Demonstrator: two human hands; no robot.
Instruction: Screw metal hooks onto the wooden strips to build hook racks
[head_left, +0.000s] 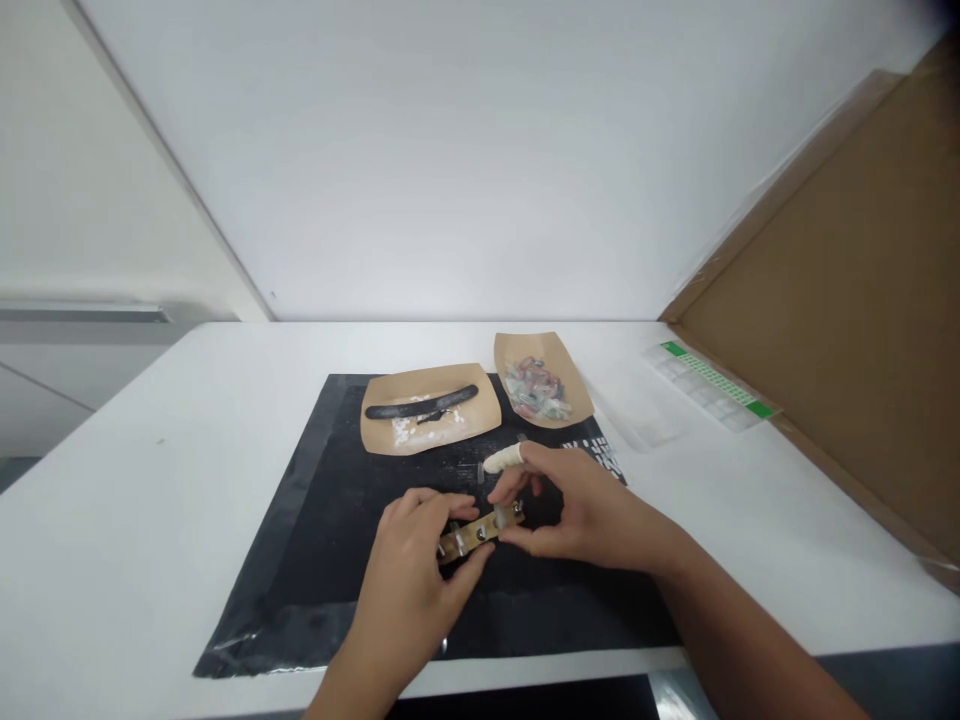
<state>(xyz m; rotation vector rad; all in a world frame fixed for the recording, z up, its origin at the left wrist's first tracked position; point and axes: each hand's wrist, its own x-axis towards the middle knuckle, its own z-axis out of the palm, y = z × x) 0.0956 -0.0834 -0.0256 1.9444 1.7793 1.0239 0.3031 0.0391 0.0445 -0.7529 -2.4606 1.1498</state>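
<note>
My left hand (420,560) is closed around the left part of a narrow tan bar (472,535), thumb in front and fingers behind. Small clear pieces and dark round studs sit along the bar. At its right end my right hand (570,497) pinches with thumb and fingertips at a small clear piece (502,515); how much of the bar it also grips is hidden. A ribbed white finger cover (502,458) wraps one finger of that hand, stretched outward. Another small clear tip (481,473) is just left of this cover, over the black mat (315,540).
Behind my hands, a brown paper tray (480,425) carries a black curved nail file (420,404) and white flakes. Farther right, a second paper tray (514,348) holds several colored, partly clear small pieces. Clear sheets with a green strip (716,378) lie beside a cardboard panel (855,300).
</note>
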